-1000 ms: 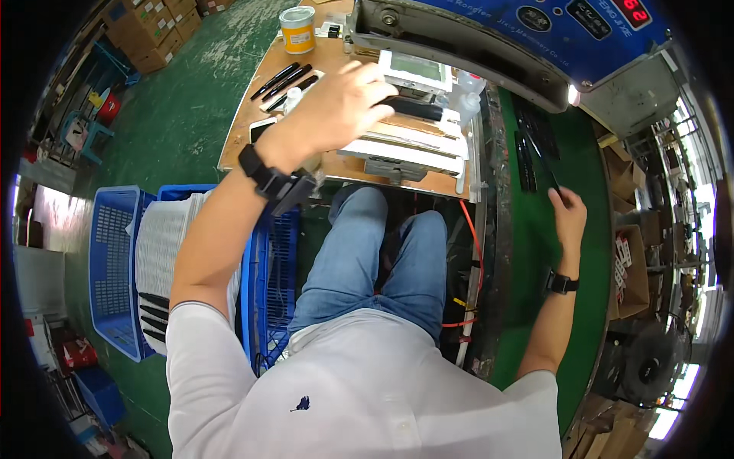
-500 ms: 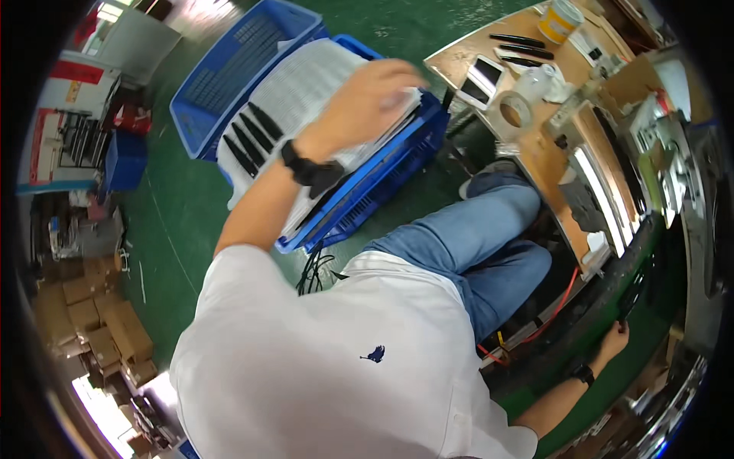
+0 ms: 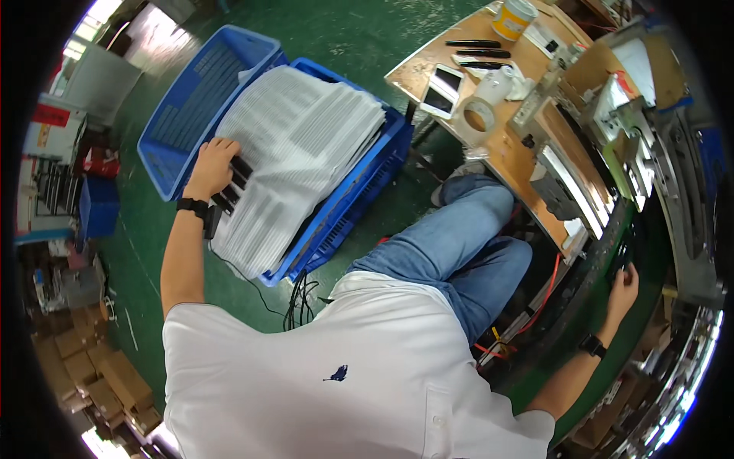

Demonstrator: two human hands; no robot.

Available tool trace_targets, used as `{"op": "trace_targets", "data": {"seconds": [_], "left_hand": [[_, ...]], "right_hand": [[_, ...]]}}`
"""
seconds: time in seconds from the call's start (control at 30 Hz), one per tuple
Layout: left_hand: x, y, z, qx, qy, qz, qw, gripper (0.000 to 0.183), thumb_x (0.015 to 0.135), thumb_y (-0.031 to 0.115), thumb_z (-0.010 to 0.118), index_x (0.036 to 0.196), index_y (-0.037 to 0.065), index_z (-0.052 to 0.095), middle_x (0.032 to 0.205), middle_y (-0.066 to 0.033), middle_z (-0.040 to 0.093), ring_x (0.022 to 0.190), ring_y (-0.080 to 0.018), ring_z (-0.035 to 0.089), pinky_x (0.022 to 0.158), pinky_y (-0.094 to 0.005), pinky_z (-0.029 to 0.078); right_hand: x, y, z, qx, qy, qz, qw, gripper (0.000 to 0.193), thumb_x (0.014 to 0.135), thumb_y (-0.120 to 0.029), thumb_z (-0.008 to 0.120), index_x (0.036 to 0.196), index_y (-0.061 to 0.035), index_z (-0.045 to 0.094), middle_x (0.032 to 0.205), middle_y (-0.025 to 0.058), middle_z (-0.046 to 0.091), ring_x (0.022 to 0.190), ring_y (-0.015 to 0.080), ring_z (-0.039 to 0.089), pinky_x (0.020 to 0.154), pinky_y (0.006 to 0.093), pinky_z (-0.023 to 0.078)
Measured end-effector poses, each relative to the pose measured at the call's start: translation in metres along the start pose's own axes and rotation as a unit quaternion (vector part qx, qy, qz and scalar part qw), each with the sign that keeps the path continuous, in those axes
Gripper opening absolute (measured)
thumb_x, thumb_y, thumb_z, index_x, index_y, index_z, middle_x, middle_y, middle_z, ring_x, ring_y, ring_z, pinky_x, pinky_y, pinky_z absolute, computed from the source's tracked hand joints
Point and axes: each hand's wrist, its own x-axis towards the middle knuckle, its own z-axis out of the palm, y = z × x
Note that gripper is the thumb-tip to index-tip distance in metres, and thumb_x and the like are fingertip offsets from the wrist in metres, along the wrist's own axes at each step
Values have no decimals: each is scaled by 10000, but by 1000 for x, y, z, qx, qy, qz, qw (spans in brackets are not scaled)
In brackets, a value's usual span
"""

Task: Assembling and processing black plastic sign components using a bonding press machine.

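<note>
A stack of white foam sheets [image 3: 306, 115] with a ribbed look lies over a blue crate [image 3: 348, 222]. Along the stack's left edge are several slim black strips [image 3: 240, 170], partly covered by my left hand [image 3: 212, 167]. Its fingers are bent and close together over the strips and sheet edge; what they grip is hidden. Far to the right, my right hand [image 3: 625, 288] reaches over the dark green belt surface [image 3: 604, 375]. Thumb and fingers pinch the near end of a glossy black strip [image 3: 623, 256], which blends into the dark surface.
Behind the stack stands another blue crate [image 3: 172, 153]. The wooden table [image 3: 428, 50] carries black strips, a white phone [image 3: 442, 90], a tape roll [image 3: 475, 115] and a yellow-white tub [image 3: 514, 19]. Black cables [image 3: 300, 302] hang by the crate. Cardboard boxes [image 3: 115, 379] are piled at left.
My left hand has moved from the stack's right edge to the black strips at its left. My right hand has shifted slightly farther along the belt. The whole view has turned a little.
</note>
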Motion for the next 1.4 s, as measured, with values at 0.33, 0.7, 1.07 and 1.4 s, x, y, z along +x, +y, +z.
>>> {"op": "trace_targets", "data": {"seconds": [0.33, 0.7, 1.07, 1.4], "left_hand": [[15, -12, -19, -10, -87, 37, 995, 161, 736, -70, 628, 873, 6, 589, 860, -208, 630, 892, -456, 602, 790, -542, 468], [31, 45, -21, -105, 8, 74, 992, 168, 835, -80, 649, 986, -20, 604, 1007, -215, 634, 977, -451, 615, 879, -509, 495], [52, 50, -11, -210, 83, -4, 974, 237, 1070, 95, 573, 1277, -14, 606, 1009, -183, 656, 969, -355, 640, 875, -427, 489], [191, 290, -98, -448, 121, 172, 869, 360, 1028, 88, 692, 1361, -26, 618, 1282, -139, 660, 1119, -250, 640, 985, -330, 507]], "right_hand": [[-25, -208, 57, 95, -54, -190, 976, 346, 1020, -96, 715, 1355, -19, 680, 1081, -1, 646, 890, 77, 602, 792, 232, 512], [-2, -295, 81, 4, -96, -260, 961, 293, 966, -151, 798, 1212, -11, 727, 989, 11, 661, 763, 80, 542, 664, 259, 472], [-44, -70, -34, 94, 181, 87, 975, 301, 907, -240, 861, 1070, 3, 787, 805, 10, 681, 689, 103, 561, 661, 250, 469], [-55, 88, -18, -264, 184, 182, 929, 438, 875, -297, 798, 1172, 23, 758, 983, 219, 775, 933, 360, 756, 837, 436, 577]]}}
